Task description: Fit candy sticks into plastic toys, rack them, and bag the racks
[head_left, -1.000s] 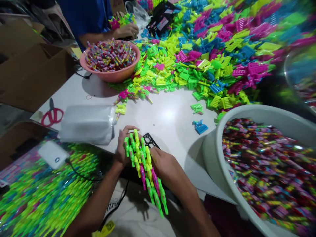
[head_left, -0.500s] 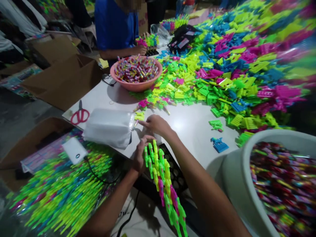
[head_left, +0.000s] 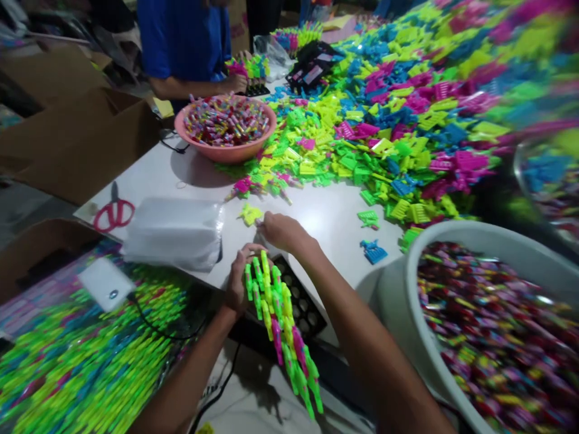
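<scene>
Left hand: fingers partly hidden behind toys. Tray: partly covered by toys. Right hand: anything between the fingertips, too small to tell. Pile: blurred upper right, cut off. Tub: cut off, right and bottom. Person: cut off, top. White device: mark illegible.
</scene>
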The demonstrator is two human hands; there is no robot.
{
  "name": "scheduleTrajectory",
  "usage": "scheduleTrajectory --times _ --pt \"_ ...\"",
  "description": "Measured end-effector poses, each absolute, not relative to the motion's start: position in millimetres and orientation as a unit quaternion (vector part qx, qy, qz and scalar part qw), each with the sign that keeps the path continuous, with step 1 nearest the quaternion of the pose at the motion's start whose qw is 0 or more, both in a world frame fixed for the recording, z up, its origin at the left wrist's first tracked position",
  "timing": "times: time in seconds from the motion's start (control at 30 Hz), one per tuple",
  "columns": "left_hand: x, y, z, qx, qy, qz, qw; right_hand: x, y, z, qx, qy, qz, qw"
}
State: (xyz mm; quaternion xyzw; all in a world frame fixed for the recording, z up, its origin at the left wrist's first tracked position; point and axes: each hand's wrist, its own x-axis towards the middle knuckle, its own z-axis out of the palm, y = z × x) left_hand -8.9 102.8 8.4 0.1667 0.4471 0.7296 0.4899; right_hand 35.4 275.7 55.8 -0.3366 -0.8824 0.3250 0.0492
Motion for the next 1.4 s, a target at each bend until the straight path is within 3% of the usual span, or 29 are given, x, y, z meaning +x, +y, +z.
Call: scheduleTrajectory --times 0.2,0.37,0.47,0.63,0.87,1.03,1.13,1.2,1.3,1.4 --pt "-13.0 104.2 16.5 0.182 0.449 0.715 0.504 122.8 258.5 65.1 -0.35 -0.887 0.299 0.039" --pt "-14.0 106.4 22.4 0.207 0.466 0.705 0.493 197.6 196.6 55.1 -0.332 -0.809 0.475 0.103" --pt "-13.4 108.7 23.1 0.203 0.48 0.702 0.485 215.3 164.3 43.5 -0.336 -0.783 0.512 0.111" --pt "-14.5 109.4 22.1 0.197 0.481 0.703 0.485 217.4 148.0 34.0 -0.347 -0.818 0.445 0.111" --pt "-8.2 107.2 13.5 0.175 0.471 0.704 0.503 203.1 147.9 55.2 -0.272 -0.924 0.266 0.045" --pt "-23.5 108.8 31.1 0.246 0.54 0.681 0.429 212.7 161.1 62.2 -0.266 -0.906 0.331 0.01" --pt "-59.9 136.5 57.7 0.387 0.654 0.589 0.276 207.6 195.3 68.1 -0.289 -0.868 0.402 0.026" --pt "-87.0 171.0 71.0 0.52 0.721 0.418 0.187 181.5 232.7 72.9 -0.322 -0.871 0.361 0.085" --pt "-112.9 228.7 73.7 0.551 0.76 0.314 0.143 112.2 295.6 75.4 -0.36 -0.891 0.23 0.151" --pt "-117.1 263.7 63.9 0.555 0.794 0.211 0.129 49.2 338.8 68.0 -0.377 -0.895 0.179 0.154"
